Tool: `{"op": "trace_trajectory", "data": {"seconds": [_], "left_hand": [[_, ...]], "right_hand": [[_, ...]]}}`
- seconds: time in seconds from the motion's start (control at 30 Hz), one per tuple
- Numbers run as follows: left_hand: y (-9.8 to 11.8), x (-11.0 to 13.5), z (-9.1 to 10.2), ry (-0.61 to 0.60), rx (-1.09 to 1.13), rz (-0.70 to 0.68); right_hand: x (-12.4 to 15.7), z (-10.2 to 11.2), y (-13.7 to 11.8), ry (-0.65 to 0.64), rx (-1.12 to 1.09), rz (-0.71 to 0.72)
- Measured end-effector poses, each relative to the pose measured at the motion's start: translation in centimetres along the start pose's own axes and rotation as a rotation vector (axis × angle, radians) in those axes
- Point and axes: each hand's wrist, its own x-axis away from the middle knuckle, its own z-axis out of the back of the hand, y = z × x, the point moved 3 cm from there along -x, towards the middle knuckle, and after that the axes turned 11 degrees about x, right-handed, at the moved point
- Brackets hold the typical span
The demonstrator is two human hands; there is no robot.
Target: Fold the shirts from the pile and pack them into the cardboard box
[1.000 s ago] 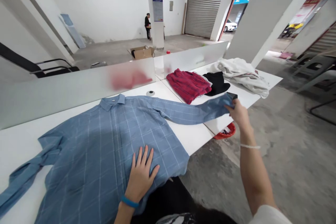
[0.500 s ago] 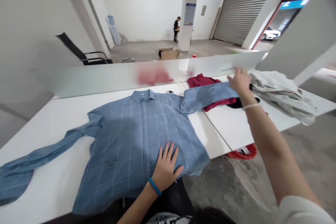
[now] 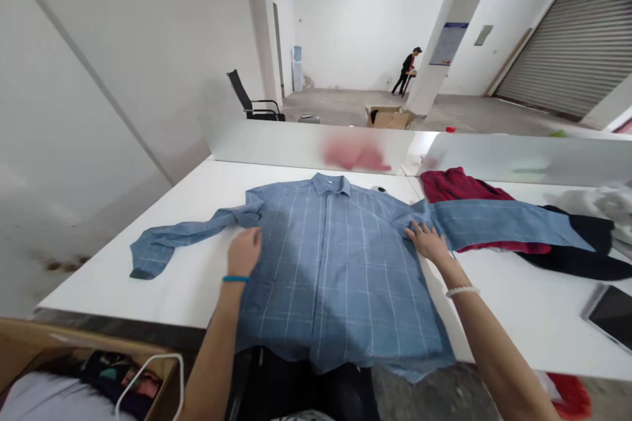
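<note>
A blue checked button-up shirt (image 3: 340, 263) lies front up on the white table, its collar away from me and its hem over the near edge. The left sleeve in view lies bent outward. The other sleeve (image 3: 498, 222) stretches right across a dark red garment (image 3: 451, 184) and a black garment (image 3: 587, 263). My right hand (image 3: 428, 241) rests with spread fingers where that sleeve meets the body. My left hand (image 3: 244, 251) is at the shirt's left side, just below the bent sleeve. Its fingers look bent and smeared, so whether it touches cloth is unclear.
A frosted divider (image 3: 296, 145) runs along the table's far edge. A dark flat device (image 3: 612, 316) lies at right; a pale garment (image 3: 609, 207) is beyond it. At lower left stands a cardboard box (image 3: 29, 335) with clothes and a white hanger (image 3: 148, 360). A person (image 3: 407, 71) stands far back.
My left hand has left the shirt front and moved to its left side. My right hand has let go of the sleeve's far end and now lies near the shoulder. The view has turned left.
</note>
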Motion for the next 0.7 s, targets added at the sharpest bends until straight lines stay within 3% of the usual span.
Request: {"op": "trace_trajectory", "data": {"seconds": [0.07, 0.13, 0.23, 0.33, 0.43, 0.57, 0.7], "left_hand": [[-3.5, -2.3, 2.8, 0.178, -0.049, 0.124], [-5.4, -4.0, 3.9, 0.229, -0.069, 0.183], [-6.4, -5.6, 2.7, -0.011, -0.068, 0.262], [-7.2, -6.0, 1.8, -0.19, -0.052, 0.359], [-8.7, -6.5, 3.2, -0.176, -0.036, 0.463], [-11.0, -7.7, 5.8, -0.081, -0.017, 0.593], [-12.0, -8.4, 5.6, -0.126, 0.186, 0.586]], "right_hand": [[0.5, 2.1, -3.6, 0.103, -0.014, 0.059], [1.7, 4.1, -9.6, 0.205, -0.05, 0.247], [4.5, 5.4, -19.2, 0.281, -0.131, 0.517], [7.0, 4.3, -25.6, 0.315, -0.186, 0.698], [7.9, 1.9, -27.8, 0.319, -0.167, 0.704], [7.5, 0.2, -27.6, 0.337, -0.163, 0.692], [7.2, 0.1, -27.6, 0.333, -0.174, 0.692]]}}
